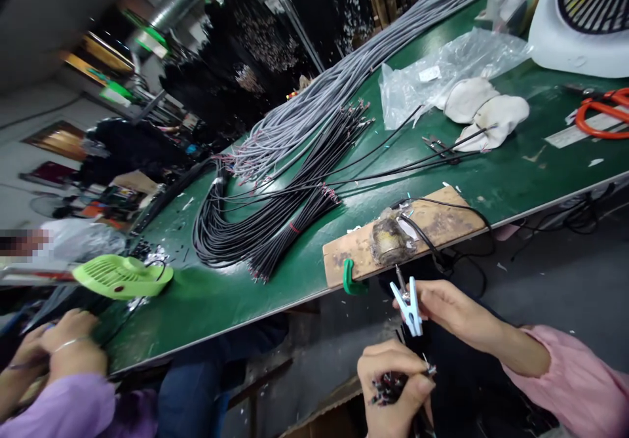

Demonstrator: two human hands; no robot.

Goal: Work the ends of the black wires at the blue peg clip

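Observation:
In the lower middle my left hand [393,379] is closed around a bundle of black cables [388,389] with stripped ends; thumb and forefinger pinch one bared wire end [429,366]. Just above it, my right hand [445,303] is closed on what looks like a soldering iron [400,277], its thin metal tip pointing up at the board. A light blue clothespin [411,308] sits on the tool by my fingertips, and the dark handle is partly hidden. Beyond the tip, a brownish, crusted block [390,238] lies on a wooden board [445,218] at the table edge.
A green clamp [350,277] holds the board to the green table [236,303]. Black cable bundles [246,228], grey cables [314,110], white gloves [486,113], a plastic bag [442,71], orange-handled scissors [602,113] and a fan [584,25] lie beyond. A co-worker's hands [69,339] are left.

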